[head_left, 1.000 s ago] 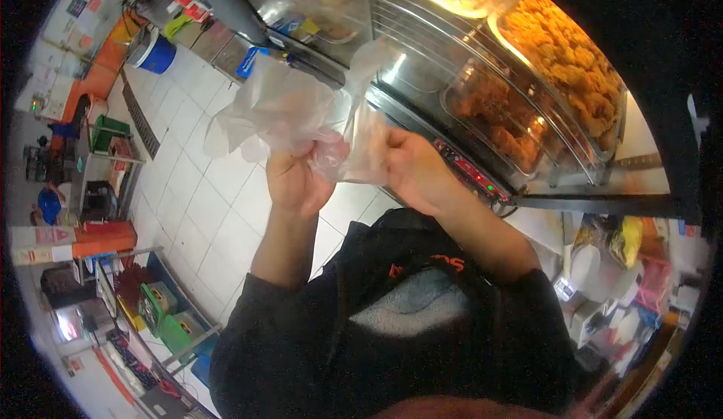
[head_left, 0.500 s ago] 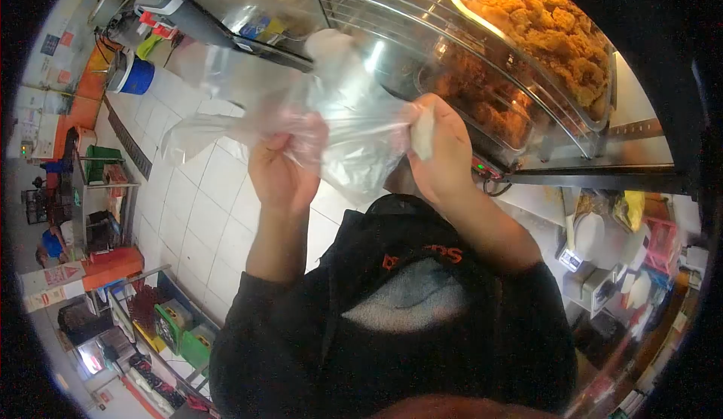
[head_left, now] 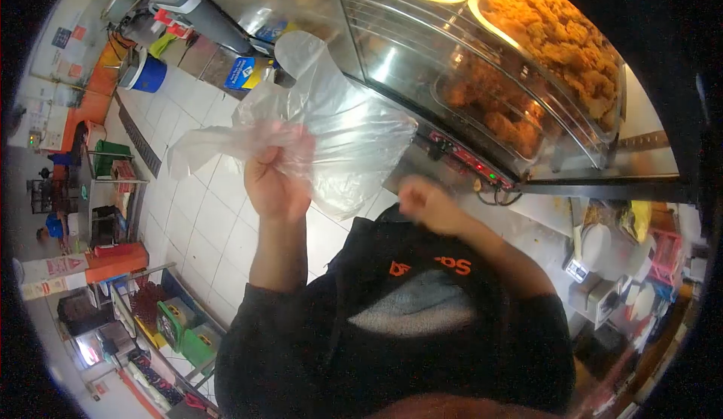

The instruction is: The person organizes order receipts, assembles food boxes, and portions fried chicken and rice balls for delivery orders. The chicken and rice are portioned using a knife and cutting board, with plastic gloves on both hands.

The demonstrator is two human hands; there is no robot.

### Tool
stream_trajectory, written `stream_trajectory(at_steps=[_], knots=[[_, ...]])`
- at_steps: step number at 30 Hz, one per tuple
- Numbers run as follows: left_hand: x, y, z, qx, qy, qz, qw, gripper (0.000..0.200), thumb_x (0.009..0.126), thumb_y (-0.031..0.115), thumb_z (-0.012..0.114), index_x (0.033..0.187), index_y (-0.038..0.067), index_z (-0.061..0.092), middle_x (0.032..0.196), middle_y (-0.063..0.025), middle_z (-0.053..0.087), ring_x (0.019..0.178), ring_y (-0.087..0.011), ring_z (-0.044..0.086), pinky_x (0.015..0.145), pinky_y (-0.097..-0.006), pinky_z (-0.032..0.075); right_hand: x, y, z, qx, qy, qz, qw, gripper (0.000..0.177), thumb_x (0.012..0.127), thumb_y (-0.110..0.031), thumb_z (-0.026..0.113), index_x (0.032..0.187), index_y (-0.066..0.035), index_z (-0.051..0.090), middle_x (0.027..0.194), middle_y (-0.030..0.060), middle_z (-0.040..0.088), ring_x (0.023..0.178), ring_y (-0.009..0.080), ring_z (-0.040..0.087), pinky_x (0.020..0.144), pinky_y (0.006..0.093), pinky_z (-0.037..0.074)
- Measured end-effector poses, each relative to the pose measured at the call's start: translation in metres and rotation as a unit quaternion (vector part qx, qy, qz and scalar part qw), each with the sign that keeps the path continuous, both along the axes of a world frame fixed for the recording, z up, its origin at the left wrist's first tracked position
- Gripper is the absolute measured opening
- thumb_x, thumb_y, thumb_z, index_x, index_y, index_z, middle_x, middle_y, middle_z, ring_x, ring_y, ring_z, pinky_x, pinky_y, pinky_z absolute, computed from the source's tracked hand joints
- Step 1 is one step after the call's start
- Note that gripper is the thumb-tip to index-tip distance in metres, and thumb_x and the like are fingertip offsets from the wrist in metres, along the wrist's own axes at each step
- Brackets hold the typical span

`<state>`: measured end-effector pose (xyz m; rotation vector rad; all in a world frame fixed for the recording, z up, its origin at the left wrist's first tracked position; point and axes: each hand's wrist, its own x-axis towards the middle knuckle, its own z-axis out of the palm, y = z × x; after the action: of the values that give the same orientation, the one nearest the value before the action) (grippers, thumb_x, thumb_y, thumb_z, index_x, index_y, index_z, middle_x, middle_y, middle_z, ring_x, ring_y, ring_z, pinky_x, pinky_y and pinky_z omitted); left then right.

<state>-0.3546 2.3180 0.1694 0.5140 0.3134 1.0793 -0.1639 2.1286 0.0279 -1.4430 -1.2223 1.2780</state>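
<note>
1. My left hand is raised in front of my chest. Its fingers are closed tight on a bunched edge of the thin, clear, crinkled plastic bag. The rest of the bag billows up and to the right.
2. My right hand sits lower, close to my black sweatshirt with orange lettering and apart from the bag. It is blurred, so I cannot tell whether its fingers are curled or spread.
3. Only one pinch holds this slippery film, so I judge it could slide free and drop.
4. The loose end floats near the steel-and-glass warming cabinet. It could brush that front, which is probably warm, or snag by the strip of small red lights.
5. Nothing lies under my hands but the white tiled floor, well below.
6. Golden fried chicken pieces fill the cabinet trays. A round blue bucket stands by the far counter, and green plastic crates sit on low shelves to my left.
</note>
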Motion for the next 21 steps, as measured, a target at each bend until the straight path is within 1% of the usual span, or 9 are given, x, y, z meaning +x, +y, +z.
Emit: stream_trajectory(at_steps=[2,6,9,11,15,17,18,20,21], knots=[[-0.003,-0.003,0.004,-0.004,0.005,0.011,1.0,0.033,0.085,0.008,0.049,0.116,0.001,0.053,0.104,-0.015,0.064,0.101,-0.0324,0.062,0.091,-0.0487,0.05,-0.002,-0.02,-0.014,-0.014,0.048,0.224,0.973,0.027,0.099,-0.026,0.051,0.112,-0.005,0.061,0.116,0.0075,0.061,0.103,0.0202,0.059,0.091,0.0339,0.045],[-0.01,-0.005,0.005,-0.001,-0.026,0.016,1.0,0.034,0.084,0.008,0.048,0.118,0.003,0.053,0.103,-0.0142,0.063,0.098,-0.0322,0.062,0.086,-0.0481,0.052,0.004,-0.026,-0.059,-0.127,0.072,0.215,0.966,0.037,0.098,-0.029,0.05,0.124,-0.004,0.059,0.124,0.0122,0.06,0.116,0.0234,0.055,0.102,0.0357,0.039],[-0.014,-0.009,0.009,0.015,-0.043,-0.005,0.999,0.036,0.084,0.011,0.05,0.12,0.005,0.051,0.106,-0.0134,0.062,0.097,-0.0315,0.062,0.084,-0.0468,0.052,0.002,-0.013,-0.067,-0.225,-0.079,0.232,0.943,0.037,0.096,-0.029,0.048,0.114,0.0,0.063,0.116,0.0171,0.064,0.11,0.0271,0.06,0.096,0.037,0.044],[-0.014,-0.012,0.015,0.021,-0.059,-0.017,0.998,0.038,0.084,0.012,0.052,0.121,0.006,0.051,0.107,-0.013,0.062,0.097,-0.031,0.063,0.084,-0.0461,0.052,-0.01,0.004,-0.062,-0.242,-0.382,0.291,0.843,0.037,0.094,-0.029,0.049,0.103,0.001,0.068,0.107,0.0214,0.067,0.1,0.0363,0.064,0.092,0.0434,0.048],[-0.016,-0.018,0.025,0.067,-0.047,0.013,0.997,0.043,0.084,0.017,0.057,0.125,0.009,0.049,0.11,-0.0121,0.062,0.095,-0.0287,0.063,0.082,-0.0423,0.053,-0.012,0.009,-0.061,-0.162,-0.386,0.187,0.889,0.035,0.091,-0.027,0.051,0.094,0.001,0.071,0.098,0.0239,0.068,0.09,0.0419,0.065,0.086,0.0473,0.05],[-0.018,-0.02,0.025,0.075,-0.034,0.028,0.996,0.045,0.084,0.017,0.058,0.127,0.01,0.049,0.111,-0.0122,0.062,0.095,-0.0281,0.063,0.082,-0.0411,0.053,-0.003,0.018,-0.073,-0.111,-0.336,0.413,0.839,0.036,0.091,-0.027,0.052,0.102,0.003,0.068,0.101,0.0271,0.066,0.096,0.0391,0.064,0.088,0.0448,0.05],[-0.02,-0.021,0.025,0.09,-0.025,0.029,0.995,0.046,0.085,0.018,0.057,0.129,0.011,0.048,0.115,-0.0115,0.06,0.098,-0.027,0.061,0.084,-0.0413,0.052,-0.001,0.019,-0.049,-0.112,-0.337,0.414,0.838,0.036,0.091,-0.027,0.052,0.102,0.003,0.068,0.101,0.0271,0.066,0.096,0.0391,0.064,0.088,0.0448,0.05],[-0.023,-0.021,0.021,0.105,-0.022,0.03,0.994,0.047,0.086,0.019,0.057,0.131,0.013,0.047,0.12,-0.0109,0.058,0.102,-0.0259,0.06,0.086,-0.0414,0.05,0.007,0.014,0.015,-0.064,-0.158,0.242,0.955,0.039,0.091,-0.026,0.056,0.115,0.004,0.062,0.113,0.0266,0.063,0.104,0.0349,0.062,0.09,0.0429,0.049],[-0.025,-0.02,0.013,0.1,-0.038,0.035,0.994,0.047,0.086,0.018,0.057,0.132,0.013,0.046,0.124,-0.0096,0.056,0.105,-0.0243,0.058,0.089,-0.0422,0.048,0.003,0.015,0.053,-0.046,-0.106,0.167,0.979,0.041,0.091,-0.026,0.058,0.12,0.003,0.058,0.117,0.0238,0.062,0.106,0.0319,0.061,0.091,0.0415,0.049]])
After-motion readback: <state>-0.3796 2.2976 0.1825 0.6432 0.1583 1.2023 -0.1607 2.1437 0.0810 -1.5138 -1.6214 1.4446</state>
